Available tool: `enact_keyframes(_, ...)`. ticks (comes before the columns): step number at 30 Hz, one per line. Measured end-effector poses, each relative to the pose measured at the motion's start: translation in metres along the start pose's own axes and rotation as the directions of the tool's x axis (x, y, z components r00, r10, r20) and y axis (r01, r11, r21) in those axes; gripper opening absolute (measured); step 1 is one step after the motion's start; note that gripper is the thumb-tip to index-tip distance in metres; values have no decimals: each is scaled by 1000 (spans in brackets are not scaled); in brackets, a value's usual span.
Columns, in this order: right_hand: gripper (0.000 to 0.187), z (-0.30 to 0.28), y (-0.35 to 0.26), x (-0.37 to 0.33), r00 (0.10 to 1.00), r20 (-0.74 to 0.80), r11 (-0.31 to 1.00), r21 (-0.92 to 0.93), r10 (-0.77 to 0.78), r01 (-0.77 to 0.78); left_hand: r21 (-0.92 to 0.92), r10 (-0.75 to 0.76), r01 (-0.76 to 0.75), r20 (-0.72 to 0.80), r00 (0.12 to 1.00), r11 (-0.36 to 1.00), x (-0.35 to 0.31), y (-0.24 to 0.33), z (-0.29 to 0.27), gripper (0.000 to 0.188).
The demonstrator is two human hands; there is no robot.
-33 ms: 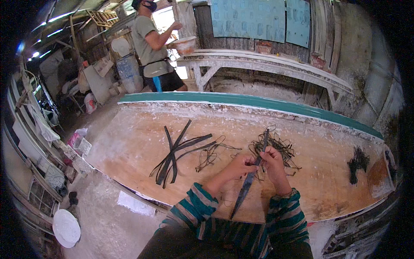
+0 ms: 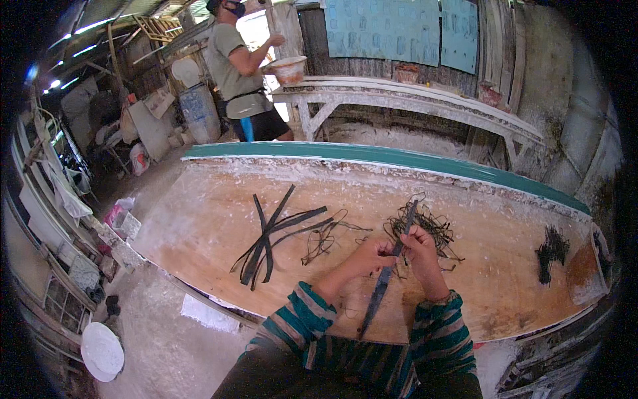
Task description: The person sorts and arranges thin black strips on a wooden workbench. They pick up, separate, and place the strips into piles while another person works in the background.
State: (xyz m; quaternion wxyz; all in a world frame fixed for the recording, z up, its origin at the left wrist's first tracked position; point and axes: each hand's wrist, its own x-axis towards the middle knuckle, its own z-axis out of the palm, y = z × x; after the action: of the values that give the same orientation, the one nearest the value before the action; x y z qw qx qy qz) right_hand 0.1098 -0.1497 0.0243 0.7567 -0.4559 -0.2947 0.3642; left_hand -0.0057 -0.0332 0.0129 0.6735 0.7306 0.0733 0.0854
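1. From my remote post, I see a white round dish [image 2: 102, 352] on the dusty floor at far left.
2. Farther back, a masked co-worker [image 2: 239, 80] stands, one hand raised above a reddish bowl [image 2: 288, 70].
3. A pale wooden table [image 2: 193, 213], dusted white, spans my view; a green rail [image 2: 372, 157] borders its far side.
4. Left on it lie crossed black strips [image 2: 251, 266], then thin loose black strands [image 2: 322, 239].
5. My left hand [image 2: 374, 257] pinches a dark tapering strip [image 2: 377, 296], slanting upright over the table's near half.
6. My right hand [image 2: 421, 247] grips the same strip just beside it; a black tangle [image 2: 435, 226] lies behind.
7. A whitish bench [image 2: 425, 94] stands beyond; a black bundle [image 2: 552, 251] lies on the table's right.
8. Against the earlier frame, the co-worker and bowl sit slightly farther right; the strip's lower tip has also shifted slightly right. Both grips match.
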Motion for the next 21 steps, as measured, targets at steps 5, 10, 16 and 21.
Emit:
enact_keyframes(5,12,-3,5,2,999,38,996,83,-17,14,32,9,-10,40,999,999,6,-12,0,14)
enact_keyframes(10,15,0,4,6,998,35,986,162,-44,38,64,19,-23,62,998,998,10,-15,-5,17)
enact_keyframes(16,12,-4,4,8,992,100,984,170,-72,54,13,2,-2,38,999,1000,8,-7,-2,17)
enact_keyframes(21,13,8,-8,2,999,35,985,174,-23,16,-62,-44,46,24,999,997,10,-9,-3,17)
